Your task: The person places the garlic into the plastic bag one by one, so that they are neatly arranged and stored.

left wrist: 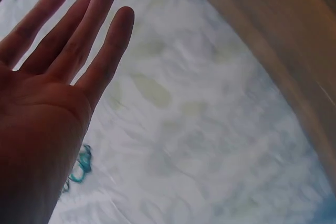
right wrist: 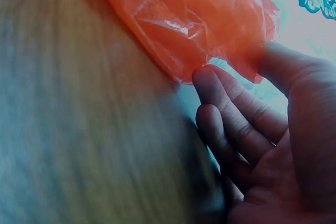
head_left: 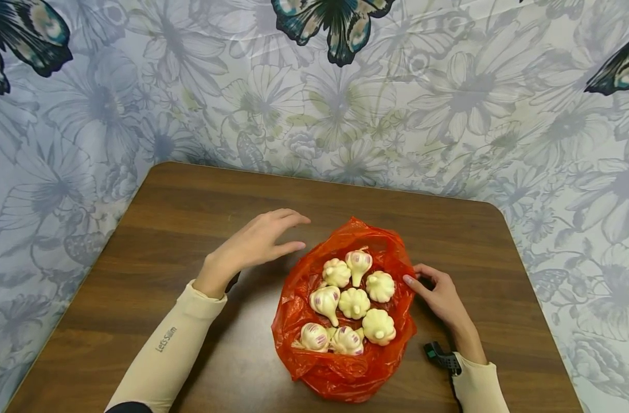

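Note:
A red plastic bag (head_left: 304,275) lies spread wide on the wooden table, its crumpled rim surrounding several white garlic bulbs (head_left: 354,303). At its right side, my right hand (head_left: 443,295) pinches the bag's edge between thumb and fingers; the right wrist view shows the thumb against the red plastic (right wrist: 184,19), with the lower fingers (right wrist: 210,119) curled below it. To the upper left of the bag, my left hand (head_left: 262,235) hovers with its fingers extended, holding nothing. In the left wrist view the same hand (left wrist: 47,98) has its palm visible and fingers straight.
The brown wooden table (head_left: 190,206) has rounded far corners and meets a floral fabric backdrop (head_left: 262,103) with butterfly prints. A dark strap with a small device (head_left: 440,357) sits around the right wrist. Both arms wear cream sleeves (head_left: 172,344).

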Demonstrator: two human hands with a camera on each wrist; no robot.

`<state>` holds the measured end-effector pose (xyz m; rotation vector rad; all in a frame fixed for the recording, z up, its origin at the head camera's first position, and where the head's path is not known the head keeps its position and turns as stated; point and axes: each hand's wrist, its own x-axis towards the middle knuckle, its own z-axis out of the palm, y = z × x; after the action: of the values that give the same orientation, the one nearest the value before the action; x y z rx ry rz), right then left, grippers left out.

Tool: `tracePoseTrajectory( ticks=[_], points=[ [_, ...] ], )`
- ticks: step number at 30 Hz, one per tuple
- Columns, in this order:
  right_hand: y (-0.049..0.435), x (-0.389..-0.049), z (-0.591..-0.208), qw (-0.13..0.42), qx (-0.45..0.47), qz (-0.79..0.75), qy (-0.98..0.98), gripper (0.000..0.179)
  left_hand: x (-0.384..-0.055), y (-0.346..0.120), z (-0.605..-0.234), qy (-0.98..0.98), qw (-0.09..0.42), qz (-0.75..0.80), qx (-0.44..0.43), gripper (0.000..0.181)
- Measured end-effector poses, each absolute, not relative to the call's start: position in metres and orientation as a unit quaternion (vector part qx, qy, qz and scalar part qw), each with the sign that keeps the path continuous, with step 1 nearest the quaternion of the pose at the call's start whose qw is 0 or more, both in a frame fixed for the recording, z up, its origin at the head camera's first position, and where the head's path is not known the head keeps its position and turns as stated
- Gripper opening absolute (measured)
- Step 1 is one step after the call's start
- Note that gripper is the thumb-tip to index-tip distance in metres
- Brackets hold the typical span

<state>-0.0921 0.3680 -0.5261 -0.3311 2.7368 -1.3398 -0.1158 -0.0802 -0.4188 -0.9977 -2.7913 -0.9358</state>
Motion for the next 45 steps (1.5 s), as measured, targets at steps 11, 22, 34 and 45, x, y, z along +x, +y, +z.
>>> tracePoseTrajectory(
  ticks=[11, 22, 34, 45],
  points=[
    [0.369, -0.090, -0.526, 0.042, -0.110, -0.438, 0.891, 0.012, -0.100, -0.151, -0.436, -0.930, 0.028, -0.278, -0.237, 0.049],
    [0.372, -0.089, -0.531, 0.041, -0.104, -0.434, 0.894, 0.014, -0.098, -0.174, -0.432, -0.940, 0.024, -0.262, -0.216, 0.047],
    [0.369, -0.084, -0.528, 0.044, -0.099, -0.432, 0.895, 0.015, -0.096, -0.188, -0.431, -0.956, 0.024, -0.217, -0.198, 0.047],
    [0.367, -0.079, -0.529, 0.047, -0.096, -0.435, 0.894, 0.016, -0.094, -0.206, -0.429, -0.961, 0.039, -0.205, -0.181, 0.046]
  ],
)
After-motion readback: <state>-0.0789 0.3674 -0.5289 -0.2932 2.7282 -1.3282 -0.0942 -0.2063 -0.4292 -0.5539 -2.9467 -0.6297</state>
